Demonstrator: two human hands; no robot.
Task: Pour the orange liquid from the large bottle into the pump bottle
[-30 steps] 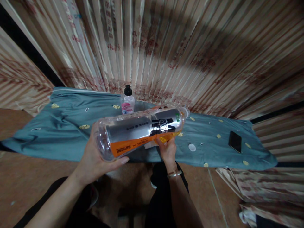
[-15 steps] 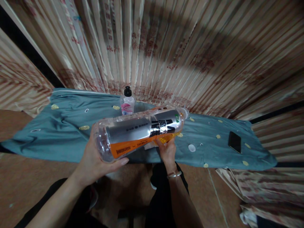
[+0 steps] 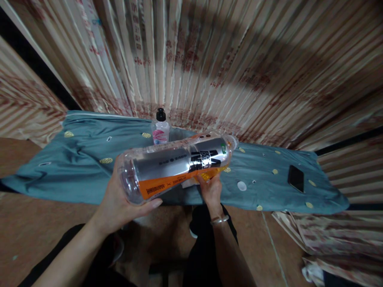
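Observation:
A large clear plastic drink bottle (image 3: pixel 176 163) with a silver and orange label lies on its side in the air, its neck to the right and its base to the left. My left hand (image 3: pixel 119 199) is closed around the base end, thumb along the underside. Below the bottle's right half, my right hand (image 3: pixel 212 190) is closed on a yellow thing (image 3: pixel 208 175) that the bottle mostly hides; its kind does not show. Something whitish (image 3: pixel 190 182) also shows beside those fingers.
A pump bottle (image 3: pixel 160 129) with a black top and pink label stands at the back of the table covered in teal cloth (image 3: pixel 80 171). A black phone (image 3: pixel 296 178) lies on the right part. Striped curtains (image 3: pixel 209 59) hang behind.

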